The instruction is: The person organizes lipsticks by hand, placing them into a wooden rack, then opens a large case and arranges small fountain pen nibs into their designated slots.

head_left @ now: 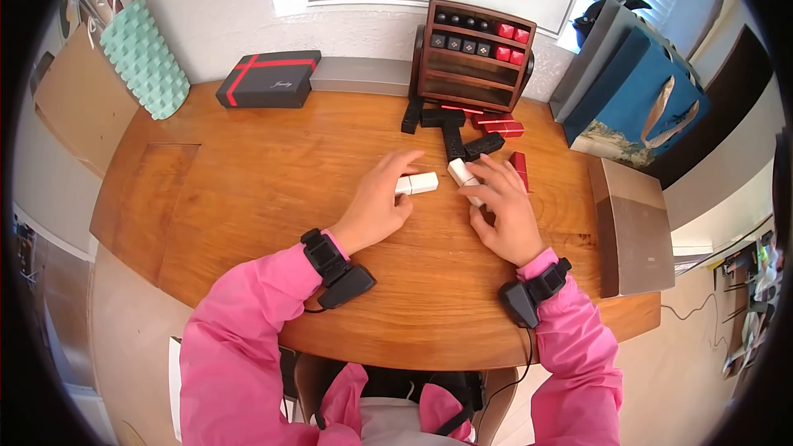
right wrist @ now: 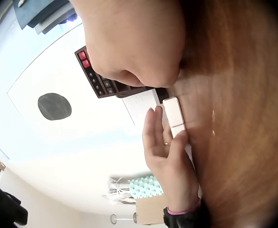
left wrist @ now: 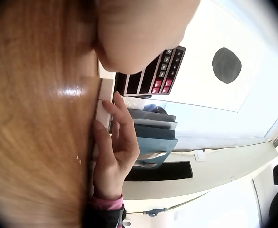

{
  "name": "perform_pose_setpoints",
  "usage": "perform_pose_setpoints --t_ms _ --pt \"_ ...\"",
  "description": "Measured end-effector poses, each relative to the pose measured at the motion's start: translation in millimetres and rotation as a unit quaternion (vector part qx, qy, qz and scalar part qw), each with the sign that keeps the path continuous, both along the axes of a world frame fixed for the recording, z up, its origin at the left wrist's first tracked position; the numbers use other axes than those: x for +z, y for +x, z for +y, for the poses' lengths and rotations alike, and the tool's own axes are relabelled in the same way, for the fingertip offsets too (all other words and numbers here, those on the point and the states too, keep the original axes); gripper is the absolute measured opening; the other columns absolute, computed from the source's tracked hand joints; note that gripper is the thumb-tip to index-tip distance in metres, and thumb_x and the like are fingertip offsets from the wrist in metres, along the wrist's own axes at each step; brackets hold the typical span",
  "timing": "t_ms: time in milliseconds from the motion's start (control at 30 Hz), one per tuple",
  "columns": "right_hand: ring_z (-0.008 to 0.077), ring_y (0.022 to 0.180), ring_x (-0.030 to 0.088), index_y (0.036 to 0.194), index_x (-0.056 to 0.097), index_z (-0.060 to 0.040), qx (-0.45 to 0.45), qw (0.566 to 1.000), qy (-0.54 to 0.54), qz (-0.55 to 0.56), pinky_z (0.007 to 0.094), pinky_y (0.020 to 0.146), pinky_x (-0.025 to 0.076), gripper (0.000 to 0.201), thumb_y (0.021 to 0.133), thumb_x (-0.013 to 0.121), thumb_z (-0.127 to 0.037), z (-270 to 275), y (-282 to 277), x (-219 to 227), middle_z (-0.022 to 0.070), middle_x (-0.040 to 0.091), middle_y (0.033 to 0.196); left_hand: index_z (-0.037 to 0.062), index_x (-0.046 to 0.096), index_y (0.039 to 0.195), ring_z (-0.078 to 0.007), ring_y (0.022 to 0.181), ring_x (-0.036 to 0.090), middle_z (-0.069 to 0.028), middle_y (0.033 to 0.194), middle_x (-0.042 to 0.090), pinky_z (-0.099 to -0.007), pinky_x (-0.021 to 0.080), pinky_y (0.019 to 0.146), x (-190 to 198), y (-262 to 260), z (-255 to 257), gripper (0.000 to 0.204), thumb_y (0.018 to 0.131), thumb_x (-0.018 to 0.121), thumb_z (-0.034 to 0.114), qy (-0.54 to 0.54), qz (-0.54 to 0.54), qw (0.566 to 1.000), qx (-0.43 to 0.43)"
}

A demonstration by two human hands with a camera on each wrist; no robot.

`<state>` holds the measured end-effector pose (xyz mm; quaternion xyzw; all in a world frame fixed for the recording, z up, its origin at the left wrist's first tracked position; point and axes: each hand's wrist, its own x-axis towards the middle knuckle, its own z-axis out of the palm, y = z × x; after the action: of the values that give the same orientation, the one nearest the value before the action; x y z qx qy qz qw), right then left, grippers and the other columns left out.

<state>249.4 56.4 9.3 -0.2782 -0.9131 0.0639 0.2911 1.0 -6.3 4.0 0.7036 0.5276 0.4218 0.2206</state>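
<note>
Two white lipstick tubes, each square-sided with a seam across it, lie low over the table in the head view. My left hand (head_left: pixel 376 202) has its thumb and fingers around the left end of one white lipstick tube (head_left: pixel 424 182); that end is partly hidden. In the right wrist view the left thumb lies along the near side of this tube (right wrist: pixel 173 111). My right hand (head_left: pixel 505 211) pinches the other white lipstick tube (head_left: pixel 459 172), which slants away from me. The left wrist view shows the right thumb and fingertips on that tube (left wrist: pixel 103 109).
Black tubes (head_left: pixel 453 140) and red tubes (head_left: pixel 519 167) lie before a wooden display rack (head_left: pixel 471 87) holding black and red pieces. A black box with red ribbon (head_left: pixel 268 78) stands back left. A brown box (head_left: pixel 632 227) and blue gift bag (head_left: pixel 632 91) are at right.
</note>
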Motion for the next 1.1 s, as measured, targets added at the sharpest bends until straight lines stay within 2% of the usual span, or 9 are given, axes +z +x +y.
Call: perform_pose_setpoints --t_ms 167,267,367,500,567,600,667,900,1100 --pt "0.0338 0.137 0.047 0.11 0.069 -0.0088 -0.003 0.999 0.026 0.022 0.0541 0.116 0.033 0.035 0.076 0.079 -0.013 -16 -9 20 0.0108 0.06 0.134 0.0074 0.042 0.149 -0.022 0.111 0.065 -0.012 0.13 0.06 -0.0331 0.052 0.095 -1 2 1 0.073 0.082 0.064 -0.011 -0.017 -0.053 0.998 -0.032" --pt "0.0317 0.122 0.056 0.112 0.068 -0.0084 0.021 0.997 0.024 0.068 0.0472 0.104 0.045 0.042 0.074 0.083 -0.015 -27 -16 24 0.0091 0.063 0.127 0.0088 0.04 0.151 -0.0167 0.109 0.064 -0.01 0.132 0.059 -0.0323 0.053 0.095 1 6 -2 0.075 0.084 0.069 -0.007 -0.065 -0.142 0.981 -0.111" --pt "0.0271 0.091 0.062 0.111 0.068 -0.0097 0.069 0.996 0.048 0.041 0.0383 0.076 0.053 0.042 0.074 0.085 -0.019 -32 -20 16 0.006 0.064 0.106 0.0098 0.038 0.153 -0.0143 0.107 0.064 -0.0091 0.133 0.058 -0.0317 0.053 0.094 15 11 -10 0.078 0.086 0.075 -0.002 -0.139 -0.213 0.953 -0.164" --pt "0.0282 0.086 0.063 0.11 0.067 -0.008 0.08 0.997 0.009 0.02 0.0382 0.074 0.053 0.036 0.078 0.082 -0.017 -40 -19 10 0.0082 0.065 0.098 0.0074 0.045 0.147 -0.0131 0.106 0.064 -0.0077 0.131 0.059 -0.0294 0.053 0.092 17 11 -10 0.07 0.086 0.08 0.005 -0.192 -0.234 0.939 -0.166" --pt "0.0304 0.082 0.063 0.109 0.066 -0.0051 0.032 0.987 -0.158 0.028 0.0382 0.074 0.053 0.032 0.082 0.08 -0.016 -45 -20 14 0.0111 0.065 0.093 0.0064 0.05 0.141 -0.0129 0.105 0.064 -0.007 0.13 0.059 -0.029 0.053 0.089 13 6 -6 0.062 0.087 0.08 0.008 -0.159 -0.165 0.957 -0.18" --pt "0.0304 0.082 0.063 0.109 0.066 -0.0051 0.032 0.986 -0.158 0.028 0.0382 0.074 0.053 0.032 0.082 0.08 -0.016 -45 -21 12 0.0111 0.065 0.093 0.0054 0.056 0.136 -0.0127 0.104 0.064 -0.0062 0.129 0.06 -0.0287 0.054 0.087 10 4 -5 0.055 0.087 0.081 0.011 -0.124 -0.094 0.969 -0.192" --pt "0.0314 0.082 0.064 0.11 0.065 -0.0029 0.015 0.973 -0.211 0.097 0.0371 0.074 0.053 0.03 0.085 0.077 -0.015 -43 -22 6 0.013 0.066 0.094 0.0042 0.059 0.129 -0.0124 0.102 0.064 -0.0059 0.125 0.062 -0.0286 0.054 0.085 5 7 -4 0.047 0.088 0.08 0.013 -0.129 -0.14 0.963 -0.188" --pt "0.0237 0.077 0.067 0.108 0.065 -0.001 0.009 0.967 -0.244 0.075 0.0334 0.067 0.053 0.037 0.081 0.084 -0.018 -43 -24 10 0.0136 0.069 0.096 0.0004 0.067 0.113 -0.0107 0.093 0.064 -0.0048 0.106 0.069 -0.0263 0.054 0.081 2 5 -1 0.028 0.092 0.077 0.015 -0.224 -0.254 0.927 -0.159" --pt "0.0188 0.062 0.063 0.095 0.068 -0.0004 -0.001 0.966 -0.237 0.099 0.0303 0.057 0.05 0.03 0.079 0.087 -0.018 -45 -27 9 0.0102 0.067 0.078 0.0008 0.068 0.109 -0.0089 0.079 0.065 -0.0044 0.089 0.07 -0.0235 0.052 0.068 1 7 -3 0.029 0.089 0.08 0.018 -0.15 -0.221 0.947 -0.179"
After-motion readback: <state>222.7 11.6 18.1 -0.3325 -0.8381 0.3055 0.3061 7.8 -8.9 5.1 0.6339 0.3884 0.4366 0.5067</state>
